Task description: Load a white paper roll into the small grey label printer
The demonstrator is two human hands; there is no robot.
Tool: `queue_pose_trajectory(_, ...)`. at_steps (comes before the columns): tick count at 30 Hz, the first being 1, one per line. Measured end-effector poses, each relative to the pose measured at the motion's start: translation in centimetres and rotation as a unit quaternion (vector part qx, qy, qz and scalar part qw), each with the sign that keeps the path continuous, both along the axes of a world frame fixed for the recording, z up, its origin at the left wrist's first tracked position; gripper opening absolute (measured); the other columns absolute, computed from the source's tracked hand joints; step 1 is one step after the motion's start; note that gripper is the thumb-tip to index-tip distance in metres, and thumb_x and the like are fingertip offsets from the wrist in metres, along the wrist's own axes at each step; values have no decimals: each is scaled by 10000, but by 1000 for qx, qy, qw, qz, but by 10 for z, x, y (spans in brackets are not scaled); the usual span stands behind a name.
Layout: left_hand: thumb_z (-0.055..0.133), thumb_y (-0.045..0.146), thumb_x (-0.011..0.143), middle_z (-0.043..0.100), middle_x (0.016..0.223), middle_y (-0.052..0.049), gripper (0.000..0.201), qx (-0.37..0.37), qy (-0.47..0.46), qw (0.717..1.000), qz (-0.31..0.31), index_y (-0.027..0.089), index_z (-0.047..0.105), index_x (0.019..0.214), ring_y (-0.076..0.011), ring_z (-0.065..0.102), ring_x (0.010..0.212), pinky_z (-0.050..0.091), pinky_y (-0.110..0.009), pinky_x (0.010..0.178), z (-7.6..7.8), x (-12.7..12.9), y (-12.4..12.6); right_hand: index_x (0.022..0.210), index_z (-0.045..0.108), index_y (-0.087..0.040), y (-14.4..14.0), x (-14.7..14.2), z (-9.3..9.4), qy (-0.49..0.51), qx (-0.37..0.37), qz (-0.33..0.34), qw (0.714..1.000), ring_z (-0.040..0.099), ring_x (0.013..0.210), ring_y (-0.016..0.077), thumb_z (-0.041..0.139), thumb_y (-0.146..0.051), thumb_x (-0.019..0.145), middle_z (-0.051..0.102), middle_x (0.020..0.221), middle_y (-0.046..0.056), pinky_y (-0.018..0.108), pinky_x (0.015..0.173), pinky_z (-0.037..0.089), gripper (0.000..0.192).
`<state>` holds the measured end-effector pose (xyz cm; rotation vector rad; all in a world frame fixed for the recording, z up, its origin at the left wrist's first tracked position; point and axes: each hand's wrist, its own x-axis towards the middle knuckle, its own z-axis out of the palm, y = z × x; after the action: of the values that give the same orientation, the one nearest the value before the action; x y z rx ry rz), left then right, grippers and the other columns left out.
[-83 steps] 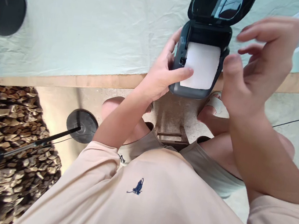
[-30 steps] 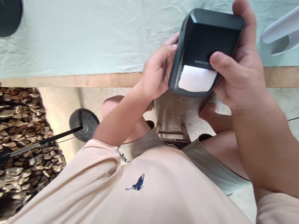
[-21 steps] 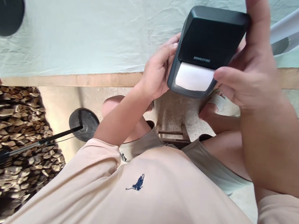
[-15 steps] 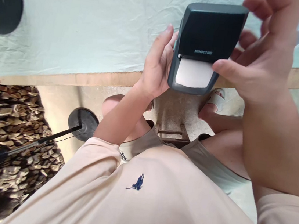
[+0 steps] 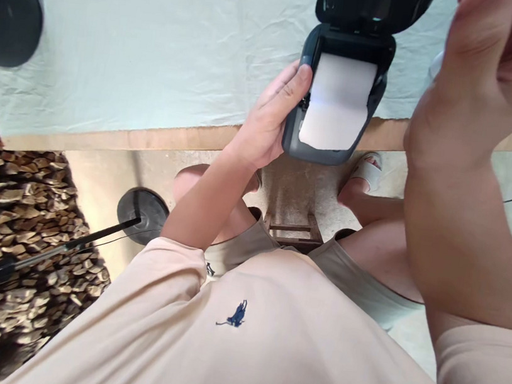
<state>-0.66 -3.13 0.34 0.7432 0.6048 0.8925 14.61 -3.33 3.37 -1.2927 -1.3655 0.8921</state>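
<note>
Above pale tablecloth (image 5: 138,42), left hand (image 5: 265,123) grips opened printer (image 5: 340,102); right hand (image 5: 486,78) hovers released beside.

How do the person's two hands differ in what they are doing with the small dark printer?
The left hand grips the printer at its side, fingers curled on it; the right hand is raised beside it, touching nothing visible. The left hand sits low at the table edge; the right is higher, nearer the camera. Both are bare.

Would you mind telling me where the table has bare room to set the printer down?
The pale cloth lies bare between the black object at far left and the printer in the left hand. The right side, behind the raised right hand, is crowded.
</note>
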Motion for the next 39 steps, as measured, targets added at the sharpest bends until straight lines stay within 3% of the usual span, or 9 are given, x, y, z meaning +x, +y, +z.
queue_pose_trajectory(2,294,300,879,633,840,-40,331,-7,6,1000,4,134,575,927,-161,518,1136,464,-266,927,0,1,0,895,494,-198,-2,5,1,-215,67,-23,974,506,867,1,331,-359,820,505,935,-36,185,801,429,241)
queue_pose_trajectory(5,310,272,875,619,901,-1,284,-2,12,1000,11,159,570,901,-148,528,1123,491,-240,857,-1,2,-1,986,521,-247,-5,9,3,-431,18,71,899,504,954,82,390,-378,791,539,961,-45,299,901,437,270)
queue_pose_trajectory(9,374,221,858,618,970,-1,220,2,26,1000,1,208,559,977,-121,571,1021,494,-151,665,1,2,-2,1105,477,-338,-7,5,7,-503,-85,97,855,503,979,214,426,-386,753,548,935,9,465,832,433,359)
queue_pose_trajectory(14,443,229,829,635,953,8,275,-22,41,999,-5,307,538,1075,-132,573,961,468,-172,612,2,0,-3,1138,427,-367,-6,1,17,-545,-165,79,818,511,944,254,455,-411,718,534,938,41,513,772,419,423)
queue_pose_trajectory(19,433,250,833,631,872,1,199,-35,33,999,16,211,576,966,-171,539,1095,499,-266,840,0,3,-2,1050,485,-314,-8,6,26,-415,-117,99,897,518,963,186,488,-277,654,538,978,-40,421,842,421,398)
queue_pose_trajectory(23,347,273,865,630,808,-24,262,-32,11,999,26,150,579,867,-171,515,1143,444,-305,971,-2,4,1,966,450,-202,-10,12,21,-100,-111,82,985,512,723,24,367,-183,663,477,871,-24,156,521,371,314)
queue_pose_trajectory(26,346,320,861,644,880,-52,289,-86,-3,996,22,155,580,901,-178,516,1140,440,-314,982,0,3,3,849,371,-150,-11,16,5,163,-180,71,967,464,572,57,278,-203,657,367,715,19,215,405,327,220)
queue_pose_trajectory(33,365,363,833,638,930,-37,274,-87,2,996,5,210,593,847,-204,570,1052,491,-323,862,-2,0,6,930,374,-189,-16,19,-35,106,-195,33,975,449,591,7,514,-400,702,448,797,-2,163,478,375,340)
queue_pose_trajectory(39,350,369,840,602,842,-18,280,-52,8,999,0,203,568,896,-146,601,826,488,-286,751,-5,0,6,878,441,-130,-20,29,-32,-31,-104,4,994,384,754,-30,589,-356,675,428,839,-4,154,748,364,339)
